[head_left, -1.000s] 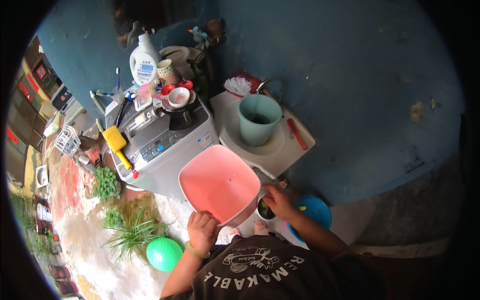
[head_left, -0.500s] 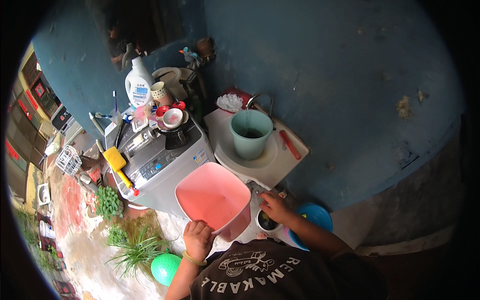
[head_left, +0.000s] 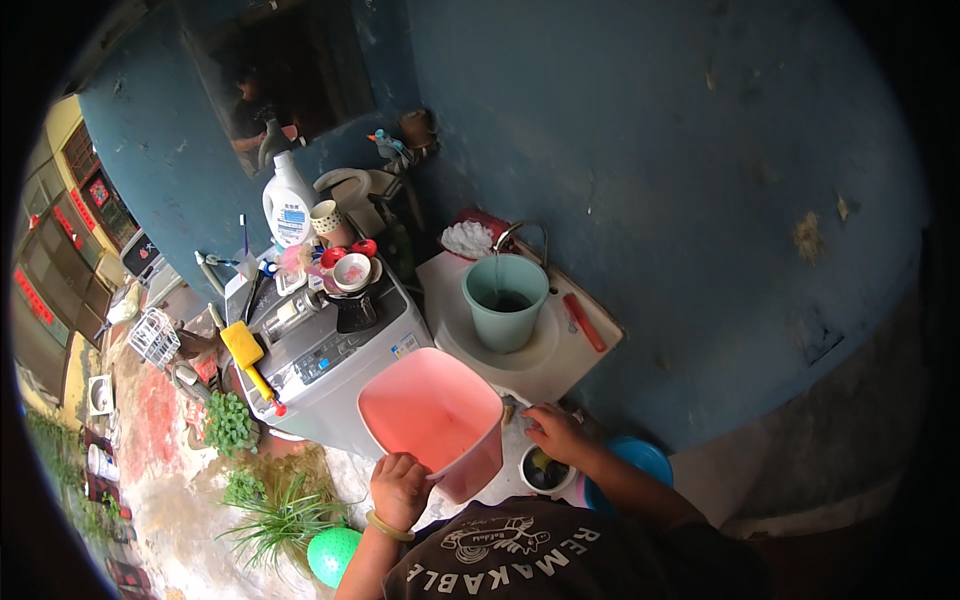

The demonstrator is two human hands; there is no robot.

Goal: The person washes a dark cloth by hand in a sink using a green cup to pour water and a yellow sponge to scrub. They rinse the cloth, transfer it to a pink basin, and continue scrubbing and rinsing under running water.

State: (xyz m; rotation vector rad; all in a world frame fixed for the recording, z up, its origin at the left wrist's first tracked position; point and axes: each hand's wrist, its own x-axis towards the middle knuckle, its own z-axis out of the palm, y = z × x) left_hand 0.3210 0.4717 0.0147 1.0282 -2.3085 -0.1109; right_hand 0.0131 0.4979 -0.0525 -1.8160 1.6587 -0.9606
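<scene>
From here: left hand (head_left: 400, 490) closed on the pink tub's (head_left: 430, 400) near rim, tub held up before the sink (head_left: 455, 328). Right hand (head_left: 557, 435) half-open, off the tub, nothing visible in it. Tap (head_left: 507, 236) running into green bucket (head_left: 507, 322); looks part-filled, not brimming.

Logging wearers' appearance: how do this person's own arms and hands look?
The left hand and right hand are gloveless, the forearms bare. A pale yellowish bangle circles the left wrist. The dark shirt carries white print.

A pink bin (head_left: 425, 410) (squarish, round-cornered) is held mouth up.
</scene>
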